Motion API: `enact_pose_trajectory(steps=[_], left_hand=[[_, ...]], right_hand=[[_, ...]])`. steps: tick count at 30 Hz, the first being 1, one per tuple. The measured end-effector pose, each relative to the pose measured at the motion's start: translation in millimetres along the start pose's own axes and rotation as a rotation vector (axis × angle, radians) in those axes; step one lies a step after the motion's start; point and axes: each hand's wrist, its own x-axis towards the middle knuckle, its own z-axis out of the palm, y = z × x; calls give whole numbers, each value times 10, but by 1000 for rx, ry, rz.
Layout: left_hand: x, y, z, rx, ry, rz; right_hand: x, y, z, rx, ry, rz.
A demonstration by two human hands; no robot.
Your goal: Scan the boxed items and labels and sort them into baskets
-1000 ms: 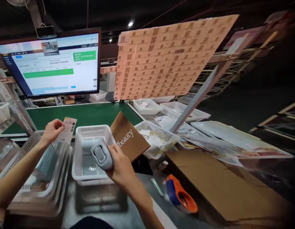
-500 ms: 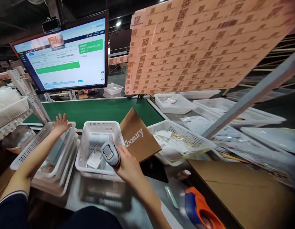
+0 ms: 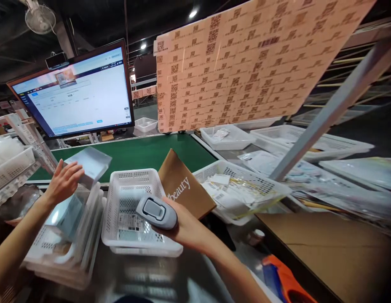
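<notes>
Visibly, the left hand (image 3: 65, 182) holds a pale box (image 3: 92, 163) at left of frame; the right hand (image 3: 183, 223) is closed around a grey scanner (image 3: 157, 211), lower centre, above a white basket (image 3: 112, 210).

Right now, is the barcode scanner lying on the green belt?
No, the right hand grips the gray barcode scanner.
</notes>
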Motion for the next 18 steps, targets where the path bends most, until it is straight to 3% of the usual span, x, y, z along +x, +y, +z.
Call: enact_pose_trajectory(steps=[5, 11, 12, 14, 18], left_hand=[[128, 263, 201, 80, 80, 374], [288, 459, 679, -73, 107, 526], [315, 510, 772, -112, 74, 541], [378, 661, 956, -213, -103, 515], [507, 1029, 1221, -293, -576, 178]], right_hand=[[122, -148, -68, -26, 4, 3], [156, -196, 20, -35, -27, -4], [140, -195, 26, -45, -20, -4], [85, -183, 30, -70, 4, 7], [-100, -49, 21, -147, 32, 73]])
